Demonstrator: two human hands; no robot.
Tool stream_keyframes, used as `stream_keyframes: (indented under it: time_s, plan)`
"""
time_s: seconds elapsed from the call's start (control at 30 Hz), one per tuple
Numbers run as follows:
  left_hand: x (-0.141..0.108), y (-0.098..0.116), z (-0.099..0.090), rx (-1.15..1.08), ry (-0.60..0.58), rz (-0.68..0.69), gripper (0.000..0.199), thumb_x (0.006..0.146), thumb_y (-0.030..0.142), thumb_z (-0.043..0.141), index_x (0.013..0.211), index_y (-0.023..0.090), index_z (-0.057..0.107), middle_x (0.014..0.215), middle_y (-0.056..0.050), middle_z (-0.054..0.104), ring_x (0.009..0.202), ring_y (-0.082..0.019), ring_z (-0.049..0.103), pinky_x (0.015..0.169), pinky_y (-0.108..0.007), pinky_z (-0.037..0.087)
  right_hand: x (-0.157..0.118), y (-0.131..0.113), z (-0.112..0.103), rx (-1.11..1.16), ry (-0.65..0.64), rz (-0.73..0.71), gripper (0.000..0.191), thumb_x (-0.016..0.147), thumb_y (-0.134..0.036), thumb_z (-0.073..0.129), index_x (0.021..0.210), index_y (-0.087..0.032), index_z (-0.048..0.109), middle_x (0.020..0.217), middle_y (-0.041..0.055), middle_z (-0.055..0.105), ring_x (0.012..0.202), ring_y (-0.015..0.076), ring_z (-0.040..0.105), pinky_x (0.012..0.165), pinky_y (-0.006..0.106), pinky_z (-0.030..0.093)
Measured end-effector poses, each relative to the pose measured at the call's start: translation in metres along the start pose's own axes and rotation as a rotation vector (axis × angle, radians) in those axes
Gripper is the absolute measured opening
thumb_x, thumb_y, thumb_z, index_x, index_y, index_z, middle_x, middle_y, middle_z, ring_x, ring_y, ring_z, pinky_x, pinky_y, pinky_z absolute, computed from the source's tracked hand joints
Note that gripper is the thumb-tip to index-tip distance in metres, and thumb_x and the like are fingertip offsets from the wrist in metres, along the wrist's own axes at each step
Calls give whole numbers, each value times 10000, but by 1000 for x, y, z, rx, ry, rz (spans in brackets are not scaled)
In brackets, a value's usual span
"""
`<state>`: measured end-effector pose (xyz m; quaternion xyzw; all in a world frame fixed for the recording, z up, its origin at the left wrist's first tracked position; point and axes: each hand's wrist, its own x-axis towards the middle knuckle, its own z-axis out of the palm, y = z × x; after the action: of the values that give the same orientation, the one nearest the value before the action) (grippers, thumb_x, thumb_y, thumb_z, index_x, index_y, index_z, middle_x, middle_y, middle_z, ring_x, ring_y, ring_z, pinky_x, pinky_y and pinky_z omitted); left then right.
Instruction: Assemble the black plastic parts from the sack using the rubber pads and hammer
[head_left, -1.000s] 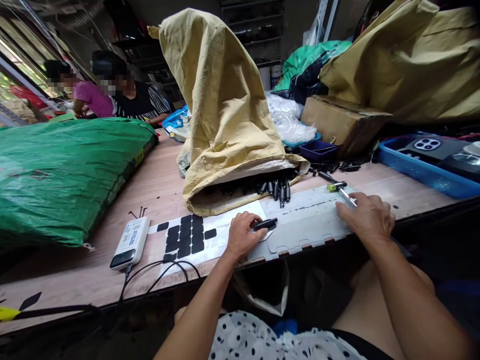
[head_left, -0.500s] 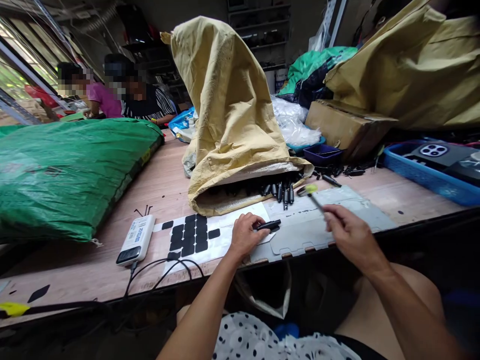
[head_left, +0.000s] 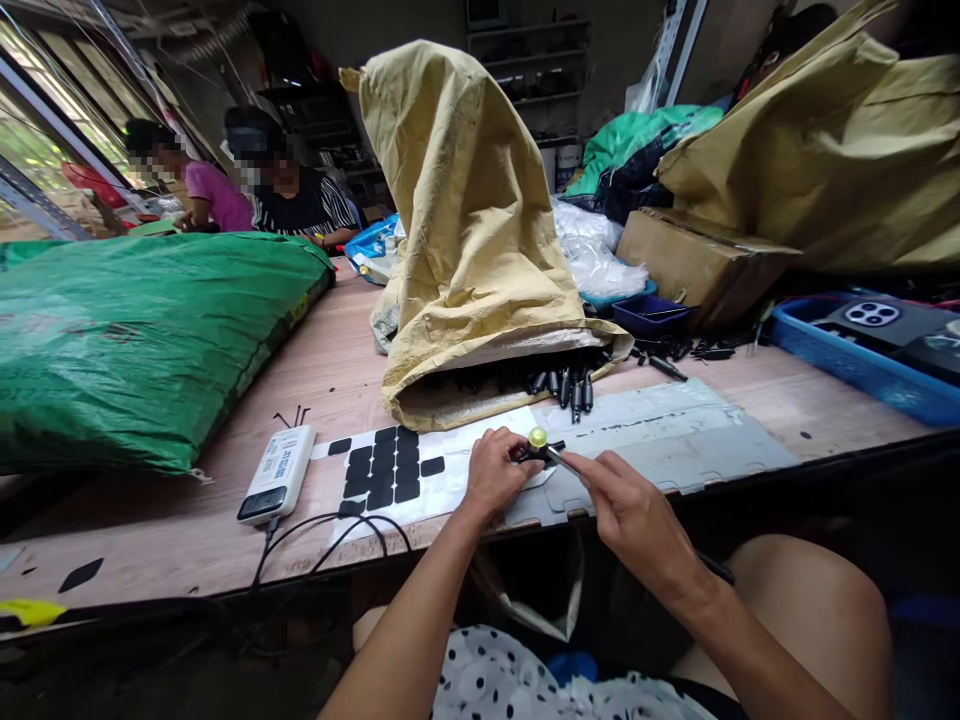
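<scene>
My left hand [head_left: 495, 470] pinches a slim black cylindrical part [head_left: 557, 446] and keeps it down on the grey sheet [head_left: 675, 445] near the table's front edge. In my right hand [head_left: 630, 508] is a small hammer [head_left: 537, 438] with a yellow face, its dark handle running back under the palm. The hammer's head is right over the black part, beside my left fingertips; whether it touches cannot be made out. Similar black parts [head_left: 576, 390] spill from the mouth of a tan sack [head_left: 465, 240] just beyond my hands.
A white sheet with black rounded squares [head_left: 382, 470] lies left of my hands, then a white power bank [head_left: 279, 472] with cables. A green sack [head_left: 150, 350] fills the left. Rightward are a cardboard box [head_left: 690, 255] and a blue tray [head_left: 862, 365]. Two people sit far left.
My right hand has swung the hammer left and down, from the right side of the grey sheet to the black part. My left hand stays in place. The view has shifted slightly.
</scene>
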<state>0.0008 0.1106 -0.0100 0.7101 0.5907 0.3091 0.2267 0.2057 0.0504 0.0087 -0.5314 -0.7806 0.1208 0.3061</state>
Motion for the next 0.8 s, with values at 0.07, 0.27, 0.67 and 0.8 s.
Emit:
stream_keyframes:
  time_s: [0.07,0.27,0.67,0.8]
  plan:
    - [0,-1,1,-12,7,10,158,716,222,825,842,237,731,822,14,659,850,-181,550,785,-309,381,-1,2,-2,8,61,9,454,999,-175,396,1390,-297,592,963,48,637,866,190,663,816,309,544]
    - [0,-4,3,-9,14,18,149,717,215,804,844,234,729,809,10,653,839,-184,547,784,-314,392,-1,9,-5,-41,66,27,440,988,-178,409,1349,-301,630,955,44,652,871,193,668,810,303,537]
    - [0,-2,-9,-96,-39,17,466,1045,377,336,736,210,641,789,-20,619,843,-190,535,819,-325,403,34,126,-72,-500,305,648,393,939,-330,487,1264,-285,703,1060,131,643,782,230,564,667,383,350]
    - [0,-3,-9,-148,-25,-1,507,1055,398,305,707,209,622,774,-22,618,830,-186,543,810,-318,412,44,152,-63,-541,283,732,383,943,-325,480,1238,-253,712,1065,170,629,880,264,525,722,412,304]
